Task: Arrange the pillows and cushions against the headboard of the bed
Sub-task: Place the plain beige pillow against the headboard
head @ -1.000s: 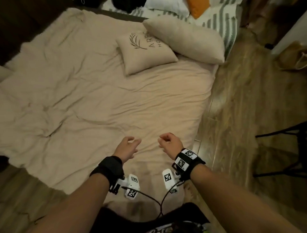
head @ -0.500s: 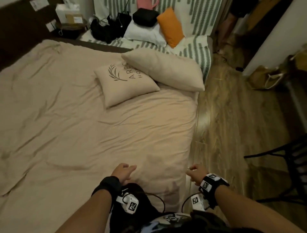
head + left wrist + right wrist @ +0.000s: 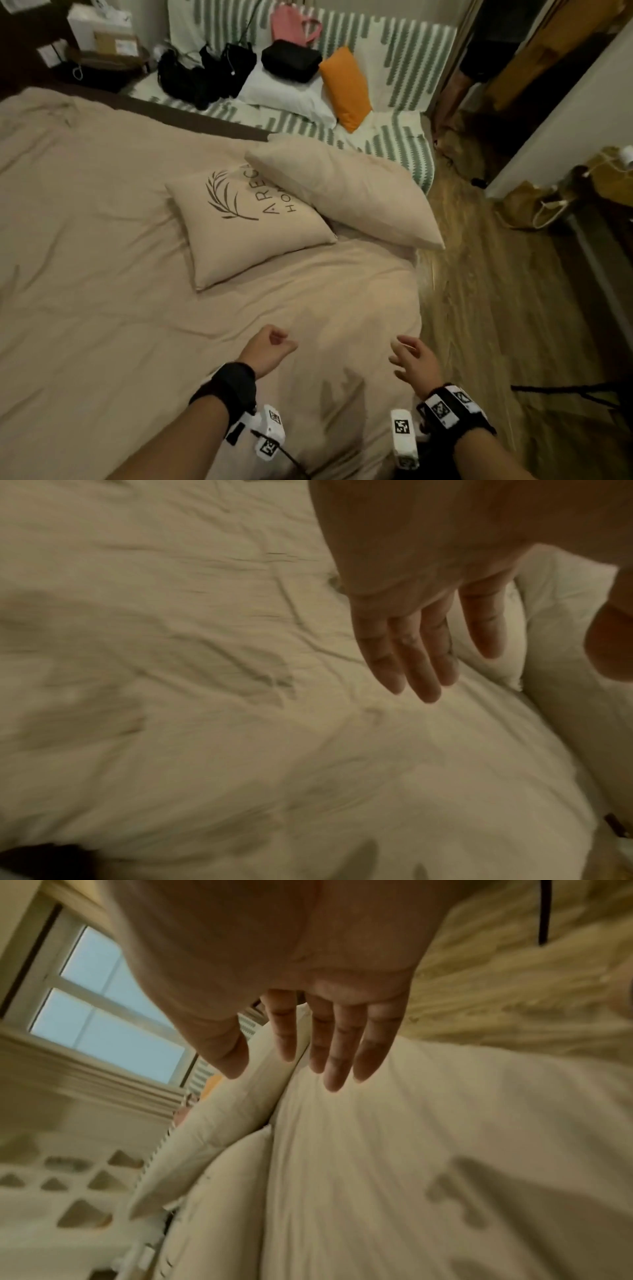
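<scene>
A square beige cushion [image 3: 246, 226] printed with a leaf and letters lies flat on the beige bed [image 3: 102, 274], toward its far right. A long plain beige pillow [image 3: 342, 195] overlaps the cushion's far corner and reaches the bed's right edge. My left hand [image 3: 270, 349] hovers over the sheet well short of the cushion, and it holds nothing. In the left wrist view its fingers [image 3: 428, 647] are straight, with the pillow [image 3: 565, 642] beyond. My right hand [image 3: 411, 359] hangs near the bed's right edge with spread fingers [image 3: 318, 1047], empty.
Beyond the bed stands a green-striped sofa [image 3: 394, 137] with an orange cushion [image 3: 346, 87], a white pillow [image 3: 287, 96] and black bags [image 3: 291, 60]. Wooden floor [image 3: 496, 308] runs along the right. A black chair [image 3: 582, 390] and paper bags [image 3: 527, 205] stand there. A person's leg [image 3: 455, 92] shows by the doorway.
Both hands have come forward over the sheet toward the pillows, and the right hand's fingers have spread. The head view has lifted toward the sofa. The cushion and the pillow lie as before.
</scene>
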Motion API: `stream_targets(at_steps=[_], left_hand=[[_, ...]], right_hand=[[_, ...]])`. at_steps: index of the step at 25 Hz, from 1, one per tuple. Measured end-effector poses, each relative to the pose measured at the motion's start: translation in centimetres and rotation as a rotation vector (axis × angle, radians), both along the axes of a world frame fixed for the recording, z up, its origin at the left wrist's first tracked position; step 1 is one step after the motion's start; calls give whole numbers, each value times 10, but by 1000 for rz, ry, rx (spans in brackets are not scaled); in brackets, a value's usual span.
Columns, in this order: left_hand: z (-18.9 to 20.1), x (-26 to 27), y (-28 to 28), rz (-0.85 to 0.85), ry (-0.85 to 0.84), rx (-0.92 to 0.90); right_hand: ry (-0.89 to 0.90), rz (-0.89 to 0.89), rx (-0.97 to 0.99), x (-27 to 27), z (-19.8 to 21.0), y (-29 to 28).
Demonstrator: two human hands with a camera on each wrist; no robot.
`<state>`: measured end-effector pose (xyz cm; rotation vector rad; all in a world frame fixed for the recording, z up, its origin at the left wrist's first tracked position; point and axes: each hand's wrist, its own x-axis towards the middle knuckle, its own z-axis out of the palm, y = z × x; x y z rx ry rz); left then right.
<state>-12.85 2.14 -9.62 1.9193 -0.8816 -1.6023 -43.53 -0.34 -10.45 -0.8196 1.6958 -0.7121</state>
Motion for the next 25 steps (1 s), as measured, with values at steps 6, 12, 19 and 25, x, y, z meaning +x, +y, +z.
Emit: stream_targets(at_steps=[6,12,19,25], left_hand=[[5,-37,-156,82,-18,-80],[20,-72,-302,238,-28,-204],[-30,-78,-288,325,24,-214],[40,-38,-226,344,91,-443]], right_hand=[[-126,-168,-19,-11,-22,-184],[982,658,-434,28,-7,-389],[996,916,-371,83,-81,-469],[644,592,-893,43,33,-384]])
